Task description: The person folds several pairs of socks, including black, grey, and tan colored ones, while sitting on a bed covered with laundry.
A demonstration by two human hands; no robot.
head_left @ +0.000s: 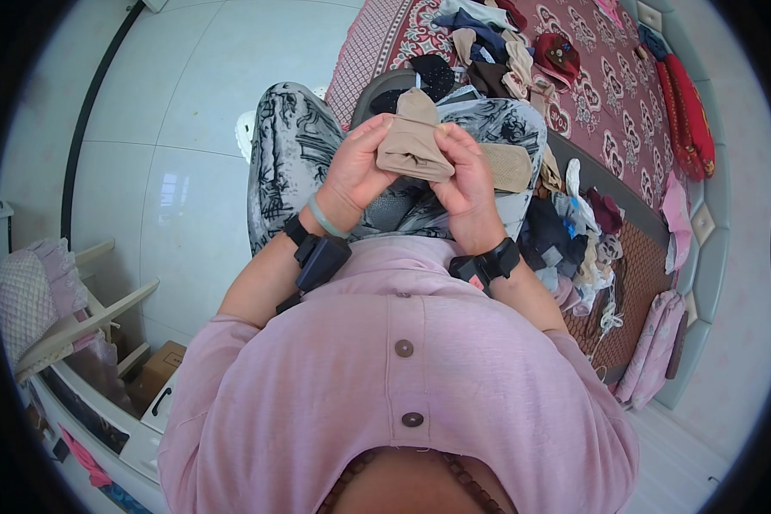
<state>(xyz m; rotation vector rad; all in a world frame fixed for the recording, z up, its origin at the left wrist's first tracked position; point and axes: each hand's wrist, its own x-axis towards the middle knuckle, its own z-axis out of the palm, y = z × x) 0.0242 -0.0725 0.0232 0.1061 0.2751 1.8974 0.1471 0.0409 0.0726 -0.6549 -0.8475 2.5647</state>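
Above my lap I hold a beige sock [413, 147], its cuff end folded and gathered toward me and a rounded end sticking up at the far side. My left hand [360, 163] pinches its left edge between thumb and fingers. On the opposite edge, my right hand [469, 171] grips the cloth the same way. Another beige, ribbed-looking sock [507, 167] lies on my right thigh, just beside my right hand. Beyond my knees, a black dotted piece of cloth [433, 77] rests on a dark grey rounded object whose kind I cannot make out.
A bed with a red patterned cover [612, 86] stands ahead and to the right. Mixed clothes [488, 43] lie on it, with a second heap of small garments [570, 240] at my right. A white wooden chair [86, 330] and a cardboard box [156, 377] are at the left.
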